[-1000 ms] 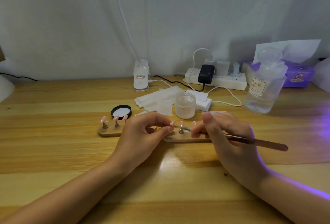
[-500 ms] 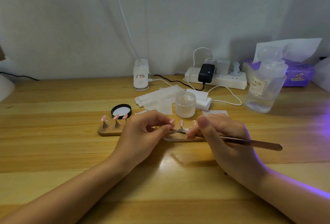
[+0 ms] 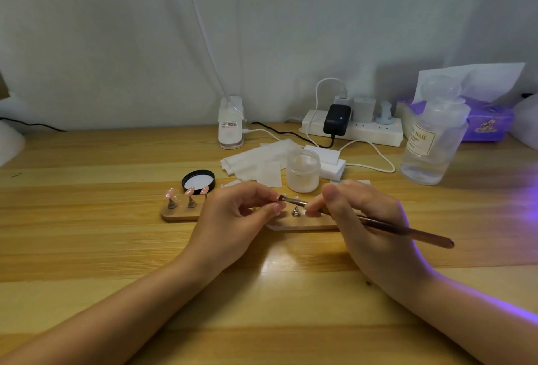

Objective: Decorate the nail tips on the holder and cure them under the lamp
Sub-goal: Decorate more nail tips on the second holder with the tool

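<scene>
A long wooden nail-tip holder (image 3: 302,223) lies across the table's middle, its centre hidden by my hands. Pink nail tips (image 3: 189,191) stand on metal posts at its left end; one bare metal post (image 3: 295,212) shows between my hands. My left hand (image 3: 235,219) pinches a small nail tip (image 3: 280,198) between thumb and forefinger, lifted just above the holder. My right hand (image 3: 361,219) grips a thin brown brush (image 3: 401,229) like a pen, its bristle end touching the pinched tip. Purple lamp light falls in from the right edge; the lamp itself is out of view.
Behind the holder stand an open frosted jar (image 3: 302,172), its black lid (image 3: 198,180), white wipes (image 3: 256,162), a white clip lamp base (image 3: 231,129) and a power strip (image 3: 352,129) with cables. A clear liquid bottle (image 3: 431,140) and purple tissue box (image 3: 483,123) sit back right.
My left hand has lifted the nail tip slightly off the holder, and the brush tip has moved left and up to meet it. My right hand shifted a little left.
</scene>
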### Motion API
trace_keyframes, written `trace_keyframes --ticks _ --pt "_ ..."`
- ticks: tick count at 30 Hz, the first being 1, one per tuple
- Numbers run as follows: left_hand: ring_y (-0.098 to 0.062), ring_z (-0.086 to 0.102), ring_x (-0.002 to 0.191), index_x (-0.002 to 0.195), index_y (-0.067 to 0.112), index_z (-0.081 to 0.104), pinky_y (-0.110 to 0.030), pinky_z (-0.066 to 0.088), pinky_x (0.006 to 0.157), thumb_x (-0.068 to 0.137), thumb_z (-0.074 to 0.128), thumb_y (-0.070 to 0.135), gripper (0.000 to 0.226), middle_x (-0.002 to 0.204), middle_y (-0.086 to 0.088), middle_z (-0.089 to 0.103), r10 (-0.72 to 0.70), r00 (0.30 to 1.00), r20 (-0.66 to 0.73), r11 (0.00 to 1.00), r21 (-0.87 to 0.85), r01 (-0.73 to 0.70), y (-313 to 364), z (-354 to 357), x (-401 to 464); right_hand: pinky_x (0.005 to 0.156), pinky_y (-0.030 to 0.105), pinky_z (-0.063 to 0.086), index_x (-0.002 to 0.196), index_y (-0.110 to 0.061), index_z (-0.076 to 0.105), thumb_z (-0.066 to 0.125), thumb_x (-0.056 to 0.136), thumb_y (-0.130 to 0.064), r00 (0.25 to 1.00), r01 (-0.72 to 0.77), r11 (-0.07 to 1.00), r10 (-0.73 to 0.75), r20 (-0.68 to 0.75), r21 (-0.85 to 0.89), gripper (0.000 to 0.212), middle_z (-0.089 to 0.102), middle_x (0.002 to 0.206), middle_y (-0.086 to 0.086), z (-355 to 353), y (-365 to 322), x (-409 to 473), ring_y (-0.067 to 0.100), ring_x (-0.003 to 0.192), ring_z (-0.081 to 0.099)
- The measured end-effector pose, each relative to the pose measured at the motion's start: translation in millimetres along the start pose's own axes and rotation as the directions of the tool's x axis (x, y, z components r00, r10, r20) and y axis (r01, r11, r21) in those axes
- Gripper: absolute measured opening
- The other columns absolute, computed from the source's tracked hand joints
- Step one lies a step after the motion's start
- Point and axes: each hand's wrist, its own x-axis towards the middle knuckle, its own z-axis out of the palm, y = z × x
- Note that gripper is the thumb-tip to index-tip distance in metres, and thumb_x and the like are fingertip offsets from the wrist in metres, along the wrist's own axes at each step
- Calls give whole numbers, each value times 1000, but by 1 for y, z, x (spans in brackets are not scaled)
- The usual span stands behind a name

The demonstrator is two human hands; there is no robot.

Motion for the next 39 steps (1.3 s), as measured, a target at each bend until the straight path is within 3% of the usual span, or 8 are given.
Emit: trace_keyframes --ticks 4,9,14,19,24,29,35,39 --pt "1 66 75 80 23 69 -7 46 64 72 68 17 9 76 9 71 17 1000 6 1000 1 -17 0 -1 0 69 30 48 73 -22 66 42 88 -34 995 -80 996 82 -54 33 31 66 70 -6 -1 0 1 9 73 62" --pt "1 66 77 80 27 68 -9 48 66 70 66 22 11 82 13 70 24 1000 10 1000 -14 -24 0 -1 0 66 37 46 75 -13 69 44 92 -32 994 107 993 -106 28 -40 36 65 73 -10 2 -1 -1 10 70 61" --pt "-1 67 79 79 26 67 -9 47 66 70 65 26 10 81 9 72 11 1000 11 999 -44 -11 -2 0 0 69 17 46 75 -19 67 45 91 -35 987 -147 985 152 -52 90 31 67 71 -8 -3 2 1 6 75 63" --pt "-2 68 77 79 23 67 -11 49 67 73 67 16 9 81 7 72 10 1000 17 998 -67 -9 -3 0 0 68 34 46 76 -12 69 42 91 -31 998 65 997 -64 30 -41 36 64 74 -11 1 -2 0 10 71 61" --pt "-2 67 79 78 24 67 -8 47 66 69 64 27 10 80 5 72 15 1000 9 999 -41 -14 -2 1 0 68 15 46 75 -17 66 45 96 -31 978 -195 973 202 -52 124 33 67 72 -5 -4 1 2 5 74 63" --pt "1 62 69 79 26 69 -17 49 61 76 70 12 15 79 12 69 16 1000 -6 999 38 -16 -5 0 0 69 30 45 78 -13 68 40 93 -34 996 73 996 -71 54 -44 38 64 76 -11 1 -3 0 8 73 60" --pt "-3 35 41 78 22 69 -13 28 43 71 68 25 8 76 15 66 39 999 -26 999 33 -39 -2 -1 -1 72 28 49 74 -15 67 44 95 -33 970 -225 970 233 -76 96 35 67 72 -3 -4 1 3 9 75 63" --pt "-3 31 39 78 19 69 -9 24 42 74 71 12 9 60 22 58 36 999 -24 999 34 -35 -3 -1 -1 68 30 45 77 -18 66 42 91 -27 998 59 997 -58 23 -42 29 63 75 -13 1 -5 1 6 73 59"
